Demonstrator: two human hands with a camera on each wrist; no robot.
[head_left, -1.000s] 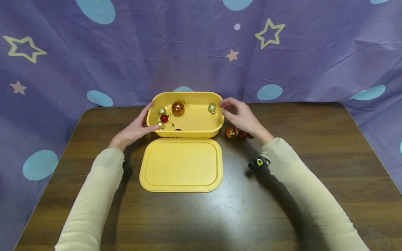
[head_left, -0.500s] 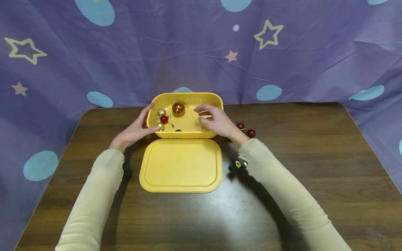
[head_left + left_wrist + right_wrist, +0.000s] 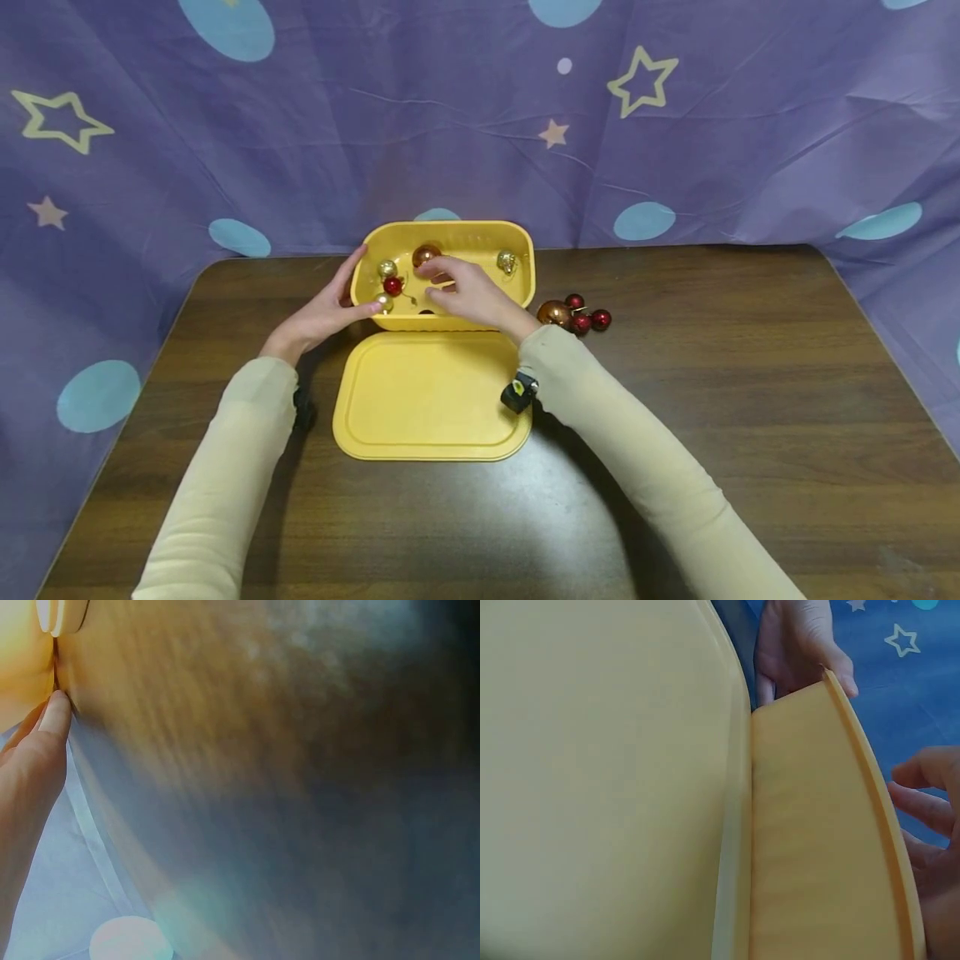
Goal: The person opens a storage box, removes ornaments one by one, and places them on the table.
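Observation:
The left hand (image 3: 322, 312) grips the left end of the yellow box (image 3: 480, 322), its thumb over the front rim. Above the box the right hand (image 3: 468, 292) has bent, parted fingers close to an orange ball (image 3: 426, 256), which it partly covers; nothing shows between them. At the left inside lie a gold ball (image 3: 387, 268), a red ball (image 3: 392, 286) and another gold ball by the thumb. A gold ornament (image 3: 506, 262) lies at the right end. In the right wrist view the right hand (image 3: 934, 817) is behind the box wall (image 3: 817, 825).
The yellow lid (image 3: 431, 400) lies flat in front of the box. Right of the box, an orange ball (image 3: 554, 314) and several small red balls (image 3: 601, 320) rest on the wooden table (image 3: 720, 375). A purple curtain (image 3: 465, 125) hangs behind.
The right hand has moved left from the box's right end, over the gold ornament, to near the orange ball inside. The balls on the table are uncovered. The left hand stays put.

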